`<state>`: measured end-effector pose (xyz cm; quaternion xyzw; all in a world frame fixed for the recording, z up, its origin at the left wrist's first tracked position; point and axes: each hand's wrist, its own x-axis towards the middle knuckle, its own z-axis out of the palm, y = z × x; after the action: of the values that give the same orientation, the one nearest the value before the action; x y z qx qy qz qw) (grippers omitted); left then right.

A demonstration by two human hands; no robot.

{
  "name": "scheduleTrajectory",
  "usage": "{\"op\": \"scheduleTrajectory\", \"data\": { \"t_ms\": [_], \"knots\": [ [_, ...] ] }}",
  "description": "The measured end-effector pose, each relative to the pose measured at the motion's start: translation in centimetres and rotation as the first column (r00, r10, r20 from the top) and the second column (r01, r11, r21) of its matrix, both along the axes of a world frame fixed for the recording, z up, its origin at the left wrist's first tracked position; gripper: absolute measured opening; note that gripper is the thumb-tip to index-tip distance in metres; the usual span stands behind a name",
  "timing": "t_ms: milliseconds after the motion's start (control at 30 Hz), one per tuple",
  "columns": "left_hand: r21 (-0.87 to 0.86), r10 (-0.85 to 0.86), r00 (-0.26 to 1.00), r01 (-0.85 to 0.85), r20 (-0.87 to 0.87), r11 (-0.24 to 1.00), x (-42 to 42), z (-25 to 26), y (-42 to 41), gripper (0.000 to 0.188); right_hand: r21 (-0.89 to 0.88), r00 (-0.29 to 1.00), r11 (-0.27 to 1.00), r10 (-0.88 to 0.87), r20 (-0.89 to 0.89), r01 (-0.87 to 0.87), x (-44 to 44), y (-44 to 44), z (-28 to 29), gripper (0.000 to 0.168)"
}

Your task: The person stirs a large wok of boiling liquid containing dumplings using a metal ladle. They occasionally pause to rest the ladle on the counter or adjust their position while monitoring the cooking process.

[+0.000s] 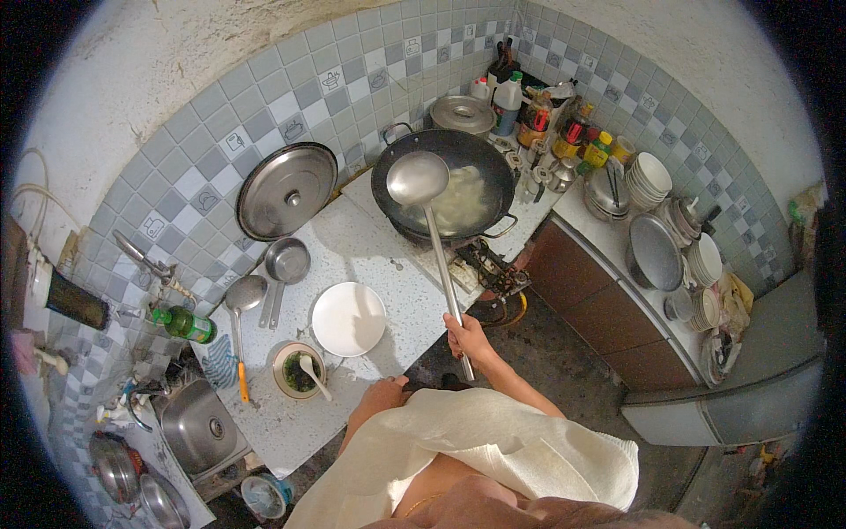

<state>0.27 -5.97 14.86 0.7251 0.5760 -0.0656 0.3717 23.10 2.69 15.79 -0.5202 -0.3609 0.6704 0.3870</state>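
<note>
A long-handled metal ladle [439,248] is held by its handle in my right hand [468,338]. The ladle's bowl is over the left part of a black two-handled wok [500,159]. Pale pieces of food [468,195], perhaps dumplings, lie in liquid in the wok. My left hand [391,391] is by the counter's front edge, close to my body; its fingers are partly hidden. Between that hand and the wall are a white plate [349,321] and a bowl [279,383] of dark liquid with chopped greens, a white spoon [314,377] leaning in it.
A skimmer [246,294], a small saucepan [288,260] and a green bottle [188,324] are left on the counter. A large lid [286,192] leans against the tiles. Condiment bottles [535,119] crowd behind the wok. Stacked bowls [648,180] line the right counter; a sink [198,423] is lower left.
</note>
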Motion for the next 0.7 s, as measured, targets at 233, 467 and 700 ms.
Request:
{"op": "scheduleTrajectory", "data": {
  "t_ms": [233, 467, 700],
  "knots": [
    [0.009, -0.001, 1.000, 0.001, 0.019, 1.000, -0.2, -1.0, -0.1, 0.041, 0.006, 1.000, 1.000, 0.000, 0.006, 0.000, -0.1, 0.1, -0.2, 0.036],
    [0.027, -0.004, 1.000, 0.003, 0.023, 1.000, -0.2, -0.9, -0.1, 0.039, 0.005, 1.000, 1.000, 0.001, 0.016, -0.001, -0.1, 0.0, 0.1, 0.034],
    [0.059, -0.039, 0.999, 0.037, 0.024, 0.998, -0.3, -1.3, -0.2, 0.039, 0.025, 1.000, 0.999, 0.021, 0.004, -0.021, 0.2, 0.0, -0.4, 0.034]
  ]
}}
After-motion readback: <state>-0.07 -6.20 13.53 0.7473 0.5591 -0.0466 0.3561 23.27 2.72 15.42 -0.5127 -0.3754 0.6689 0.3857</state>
